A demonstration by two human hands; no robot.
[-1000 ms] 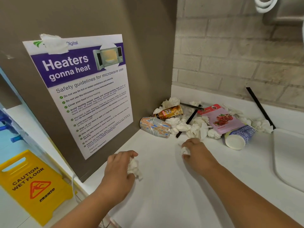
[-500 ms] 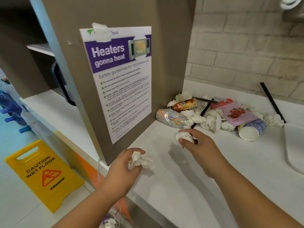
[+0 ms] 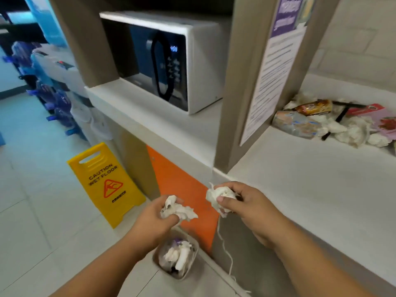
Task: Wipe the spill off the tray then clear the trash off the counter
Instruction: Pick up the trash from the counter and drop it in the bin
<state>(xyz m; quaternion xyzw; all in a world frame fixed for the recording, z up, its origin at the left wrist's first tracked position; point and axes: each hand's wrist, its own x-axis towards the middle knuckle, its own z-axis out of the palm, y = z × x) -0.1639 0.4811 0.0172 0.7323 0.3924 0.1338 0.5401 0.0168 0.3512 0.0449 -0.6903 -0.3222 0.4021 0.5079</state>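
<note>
Swung from counter (image 3: 300,179) to over bin (image 3: 156,259): L hand (image 3: 154,219), R hand (image 3: 248,202) each clutch tissue wad (image 3: 177,209). Clearing trash; next, drop both.

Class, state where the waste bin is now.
Head view, bottom centre: the waste bin stands on the floor beneath the left hand, right of the yellow wet-floor sign.

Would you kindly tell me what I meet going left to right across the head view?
Yellow wet-floor sign, left hand gripping a crumpled tissue, right hand gripping a second tissue, trash pile on the counter.
</note>
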